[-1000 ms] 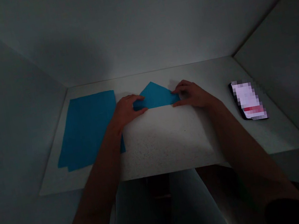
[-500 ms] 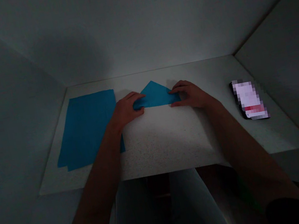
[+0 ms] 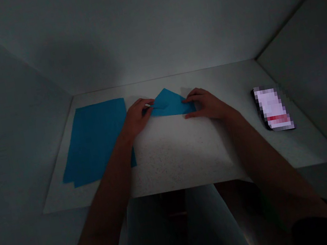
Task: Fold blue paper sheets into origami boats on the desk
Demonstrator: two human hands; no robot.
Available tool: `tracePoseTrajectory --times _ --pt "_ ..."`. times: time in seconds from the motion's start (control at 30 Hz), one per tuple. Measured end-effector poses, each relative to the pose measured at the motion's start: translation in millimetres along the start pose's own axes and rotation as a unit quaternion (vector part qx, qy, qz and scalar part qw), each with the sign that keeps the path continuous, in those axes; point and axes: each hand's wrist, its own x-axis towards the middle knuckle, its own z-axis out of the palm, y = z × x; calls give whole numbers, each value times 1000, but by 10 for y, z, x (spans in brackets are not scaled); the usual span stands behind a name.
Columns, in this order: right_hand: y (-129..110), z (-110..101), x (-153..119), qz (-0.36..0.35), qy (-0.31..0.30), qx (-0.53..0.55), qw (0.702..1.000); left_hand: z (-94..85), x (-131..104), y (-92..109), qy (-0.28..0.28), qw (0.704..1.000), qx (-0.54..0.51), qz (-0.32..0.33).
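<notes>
Blue sheets: We see larger blue sheets (image 3: 96, 138) lying slightly out of line at the left of the pale surface (image 3: 178, 153), our forearm crossing their near right corner; we would keep that arm light so they do not slide.
Left hand: Our left hand (image 3: 136, 116) pinches, thumb to fingertips, what looks like the left end of the folded piece. A pale sliver shows at the fingertips; we cannot tell whether it is a paper edge or a nail. A narrow pinch close to the edge should steer the layer best.
Folded blue paper: Between our hands, on the middle of the surface, lies the folded blue paper (image 3: 169, 102), its point away from us and its long edge near us. A dark line runs in from its left end, perhaps a lifted layer; we would line up the edges before pressing any crease.
Right hand: Our right hand (image 3: 209, 104) arches over the right end, fingertips on the paper and thumb spread apart by the near edge; steady, gentle pressure here should stop the piece turning.
Phone: A phone (image 3: 275, 109), its lit screen blurred, lies well apart at right.
</notes>
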Motion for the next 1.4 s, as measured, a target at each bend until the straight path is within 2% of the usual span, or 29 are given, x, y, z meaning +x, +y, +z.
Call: tracePoseTrajectory --times 0.17,0.3,0.37,0.5,0.57,0.7,0.8,1.07,1.23,1.4 --pt "-31 30 -3 10 15 -11 1000 13 3 13 32 997 -50 -46" --pt "-58 45 4 3 18 -17 1000 -32 -16 -5 33 999 26 -29" --pt "-64 55 15 2 24 -11 1000 -45 -22 -50 49 996 59 -45" --pt "-52 75 36 43 79 12 996 -30 -9 -178 103 986 78 -107" --pt "-28 78 37 71 107 9 992 -19 4 -225 116 983 87 -111" --pt "33 72 32 109 115 -25 987 -9 21 -242 99 983 114 -100" --pt "46 62 33 108 104 -40 988 -9 16 -206 82 985 116 -99" --pt "-35 -19 16 95 56 12 994 -24 -15 -107 43 990 106 -87" --pt "-44 -41 -29 86 15 67 994 -17 -9 -104 41 990 102 -91" --pt "10 -21 -36 97 27 50 994 -15 -5 -63 38 988 100 -107"
